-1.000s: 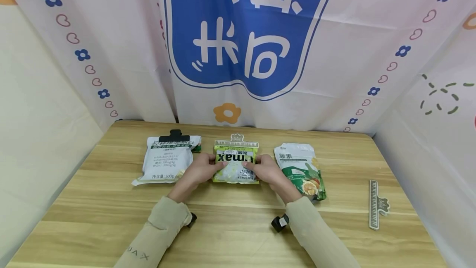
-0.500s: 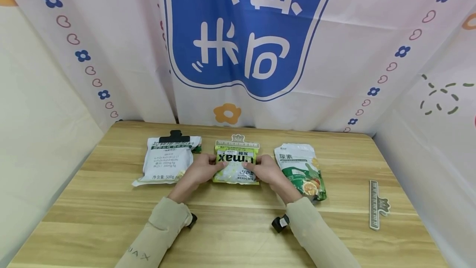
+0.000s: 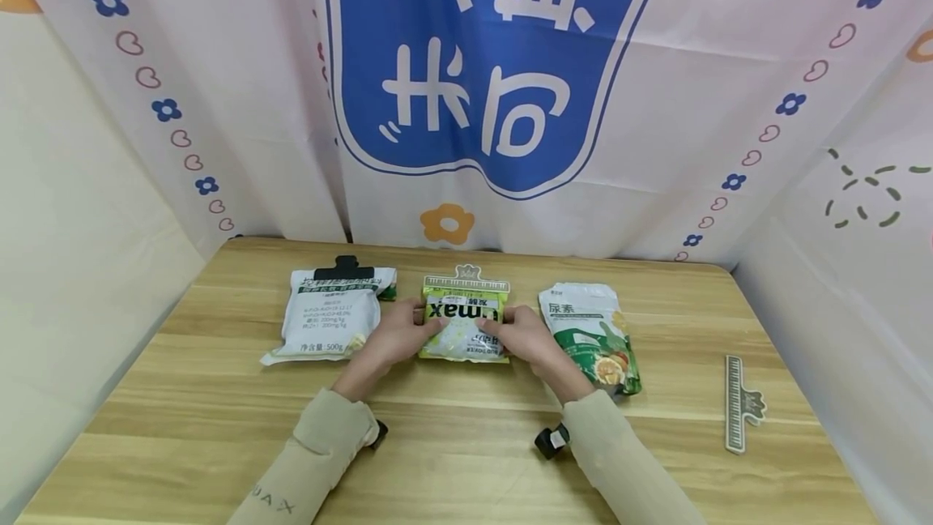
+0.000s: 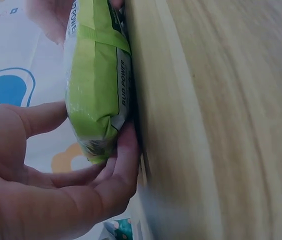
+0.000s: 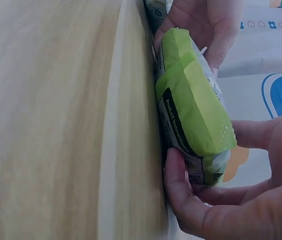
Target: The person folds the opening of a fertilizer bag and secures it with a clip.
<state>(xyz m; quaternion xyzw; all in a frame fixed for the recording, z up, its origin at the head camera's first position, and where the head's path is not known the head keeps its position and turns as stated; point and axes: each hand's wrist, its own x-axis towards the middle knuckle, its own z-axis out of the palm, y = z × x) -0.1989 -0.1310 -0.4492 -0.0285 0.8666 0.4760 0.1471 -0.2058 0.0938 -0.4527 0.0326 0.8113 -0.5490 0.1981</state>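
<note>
A lime-green and silver bag (image 3: 461, 340) lies at the middle of the table, its top edge held in a clear toothed clip (image 3: 466, 279) with a crown-shaped handle. My left hand (image 3: 397, 335) grips the bag's left side, thumb on top and fingers tucked beneath its edge. On the opposite side my right hand (image 3: 530, 335) holds it the same way. In the left wrist view the green bag (image 4: 98, 75) sits between thumb and curled fingers, against the tabletop. The right wrist view shows the bag (image 5: 196, 105) pinched likewise.
To the left lies a white bag (image 3: 331, 318) with a black clip (image 3: 345, 268) on its top. A white-and-green pouch (image 3: 586, 330) lies right of my right hand. Another clear clip (image 3: 736, 405) rests farther right on the wooden table (image 3: 466, 460). A printed curtain (image 3: 277, 104) hangs behind.
</note>
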